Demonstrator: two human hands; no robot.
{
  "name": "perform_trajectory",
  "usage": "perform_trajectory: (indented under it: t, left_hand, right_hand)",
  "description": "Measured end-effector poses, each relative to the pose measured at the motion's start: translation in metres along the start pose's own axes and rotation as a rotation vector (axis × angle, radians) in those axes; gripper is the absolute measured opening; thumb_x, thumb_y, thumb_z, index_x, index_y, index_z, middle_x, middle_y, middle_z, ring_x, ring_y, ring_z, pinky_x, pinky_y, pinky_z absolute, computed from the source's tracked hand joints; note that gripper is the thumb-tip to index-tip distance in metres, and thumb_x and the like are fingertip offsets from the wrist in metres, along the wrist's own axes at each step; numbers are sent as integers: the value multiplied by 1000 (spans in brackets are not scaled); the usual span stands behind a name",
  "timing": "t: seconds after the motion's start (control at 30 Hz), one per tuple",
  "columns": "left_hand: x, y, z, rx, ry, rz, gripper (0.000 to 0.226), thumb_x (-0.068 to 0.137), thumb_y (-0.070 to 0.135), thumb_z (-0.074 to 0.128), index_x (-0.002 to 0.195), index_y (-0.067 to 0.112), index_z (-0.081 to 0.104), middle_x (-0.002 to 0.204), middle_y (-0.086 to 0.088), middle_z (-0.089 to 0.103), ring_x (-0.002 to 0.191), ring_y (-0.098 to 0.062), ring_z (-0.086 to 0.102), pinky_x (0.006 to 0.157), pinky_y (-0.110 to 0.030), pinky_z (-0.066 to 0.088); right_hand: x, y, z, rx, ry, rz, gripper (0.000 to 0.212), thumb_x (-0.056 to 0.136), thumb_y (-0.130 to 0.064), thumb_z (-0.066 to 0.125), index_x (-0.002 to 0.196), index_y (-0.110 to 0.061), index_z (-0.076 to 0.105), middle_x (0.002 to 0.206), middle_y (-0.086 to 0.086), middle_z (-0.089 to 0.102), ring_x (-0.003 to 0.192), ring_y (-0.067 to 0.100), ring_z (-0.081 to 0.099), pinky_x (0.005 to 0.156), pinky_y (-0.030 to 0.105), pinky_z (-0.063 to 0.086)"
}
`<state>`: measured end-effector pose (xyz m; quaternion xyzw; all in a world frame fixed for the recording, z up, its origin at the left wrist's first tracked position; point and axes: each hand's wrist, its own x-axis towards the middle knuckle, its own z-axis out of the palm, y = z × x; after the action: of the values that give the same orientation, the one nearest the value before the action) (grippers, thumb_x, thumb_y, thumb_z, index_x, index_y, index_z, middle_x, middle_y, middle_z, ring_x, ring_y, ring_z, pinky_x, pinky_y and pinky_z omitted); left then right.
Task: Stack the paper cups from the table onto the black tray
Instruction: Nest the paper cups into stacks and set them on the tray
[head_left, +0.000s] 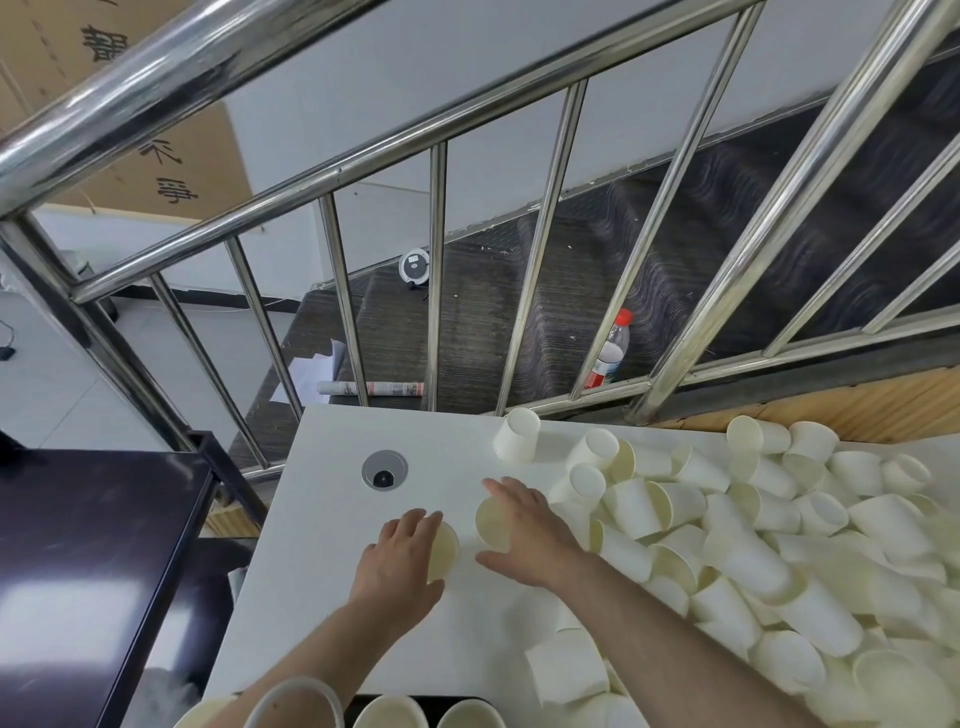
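Note:
My left hand (397, 564) grips a white paper cup (445, 552) lying on its side on the white table (332, 509), mouth facing right. My right hand (524, 535) holds a second cup (491, 522), its mouth facing left toward the first. The two cup mouths are a short gap apart. A large heap of loose paper cups (753, 530) covers the table's right half. At the bottom edge, upright cups (389, 713) stand on a black tray (447, 699), mostly hidden.
One cup (517, 435) stands upside down near the table's far edge. A round cable grommet (384, 470) sits in the table top. A steel railing (441, 291) runs behind the table, with stairs and a bottle (610, 351) beyond. A dark cabinet (78, 561) stands left.

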<state>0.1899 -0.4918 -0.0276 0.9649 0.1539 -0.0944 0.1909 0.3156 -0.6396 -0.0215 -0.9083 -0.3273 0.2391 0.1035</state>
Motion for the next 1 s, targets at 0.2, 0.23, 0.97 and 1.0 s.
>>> perform_trajectory:
  t: [0.2,0.23,0.97,1.0]
  left_hand:
    - [-7,1,-1,-28,33,-24,72,86,34,58,147,27,21,145,6,29,128,-19,35,90,-29,46]
    - [-9,1,-2,-37,44,-29,72,85,35,58,147,28,21,144,6,29,129,-19,35,90,-28,46]
    - [-180,-59,-52,-249,326,105,72,83,38,66,146,27,32,143,9,35,131,-15,34,98,-27,41]
    - [-188,-63,-52,-263,337,111,71,83,37,67,145,27,32,143,9,35,131,-15,34,99,-27,40]
  right_hand:
    - [-3,-6,9,-8,-11,-71,72,85,-18,61,149,-24,30,148,-4,28,132,23,33,101,36,43]
    - [-4,-7,9,2,-3,-77,71,84,-18,61,148,-24,30,147,-4,29,131,23,33,101,36,43]
    - [-149,-127,36,142,253,-174,72,82,-22,62,148,-30,33,145,-12,29,132,11,29,99,31,44]
    - [-155,-131,40,150,257,-179,72,82,-22,62,148,-30,33,145,-12,29,132,11,29,99,31,44]
